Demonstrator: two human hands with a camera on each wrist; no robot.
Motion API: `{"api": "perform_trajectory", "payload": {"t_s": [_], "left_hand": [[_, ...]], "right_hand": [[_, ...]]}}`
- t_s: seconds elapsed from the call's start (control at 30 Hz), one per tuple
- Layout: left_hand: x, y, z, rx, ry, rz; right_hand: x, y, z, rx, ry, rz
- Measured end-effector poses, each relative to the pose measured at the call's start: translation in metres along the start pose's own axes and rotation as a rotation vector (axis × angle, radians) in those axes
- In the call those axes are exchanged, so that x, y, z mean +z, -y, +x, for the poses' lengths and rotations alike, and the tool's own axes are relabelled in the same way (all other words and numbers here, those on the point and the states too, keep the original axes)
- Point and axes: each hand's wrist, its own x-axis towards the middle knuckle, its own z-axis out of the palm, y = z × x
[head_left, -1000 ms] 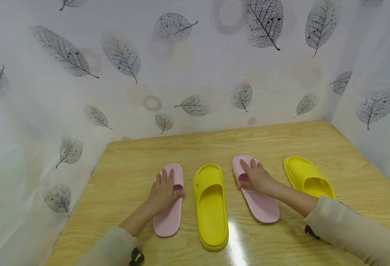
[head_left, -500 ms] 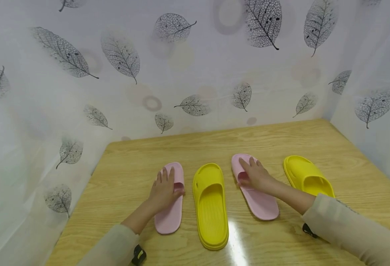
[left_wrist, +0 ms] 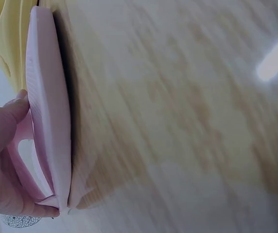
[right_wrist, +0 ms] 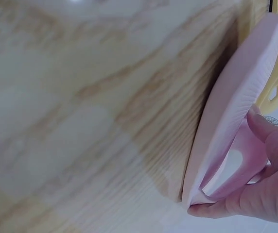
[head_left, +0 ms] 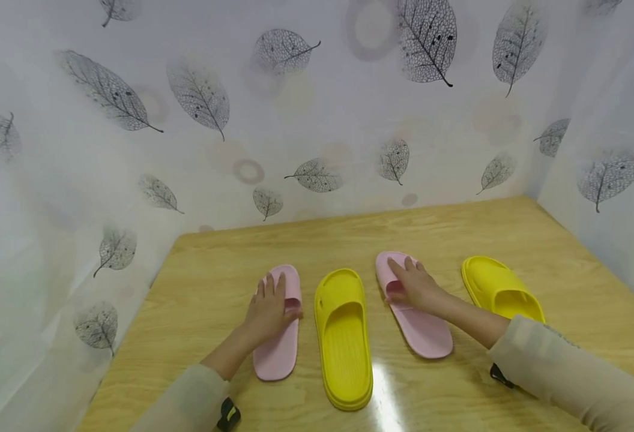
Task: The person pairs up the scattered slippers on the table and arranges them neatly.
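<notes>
Two pink slippers and two yellow slippers lie on a wooden table, toes pointing away. My left hand (head_left: 266,313) grips the left pink slipper (head_left: 276,360) from above, over its strap. In the left wrist view, the thumb (left_wrist: 17,107) sits at one edge of the slipper and a finger at the other. Likewise my right hand (head_left: 417,289) holds the right pink slipper (head_left: 427,336) across the strap, thumb (right_wrist: 260,124) on one side and a finger on the other. Both soles lie along the tabletop. Part of each strap is hidden under the hands.
Between the pink slippers lies one yellow slipper (head_left: 345,354). Another yellow slipper (head_left: 492,279) lies at the right, its heel hidden by my right forearm. A leaf-patterned curtain (head_left: 328,126) stands behind and beside the wooden table (head_left: 220,255).
Both pink slippers have slid slightly away from me with my hands on them. The left one also shifts a little to the right. The yellow slippers stay in place; the view tilts slightly.
</notes>
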Motion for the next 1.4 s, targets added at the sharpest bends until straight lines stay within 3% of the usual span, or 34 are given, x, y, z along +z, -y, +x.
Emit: {"api": "perform_trajectory", "payload": {"t_s": [0.67, 1.07, 1.4], "left_hand": [[0.000, -0.001, 0.005, -0.019, 0.034, -0.030], [0.000, 0.000, 0.010, -0.008, 0.013, -0.036], [0.002, 0.002, 0.015, -0.001, 0.011, -0.014]], "right_hand": [[0.003, -0.004, 0.010, 0.008, 0.004, 0.013], [0.002, -0.004, 0.015, 0.019, 0.027, 0.047], [0.004, -0.005, 0.019, -0.009, -0.016, 0.027]]}}
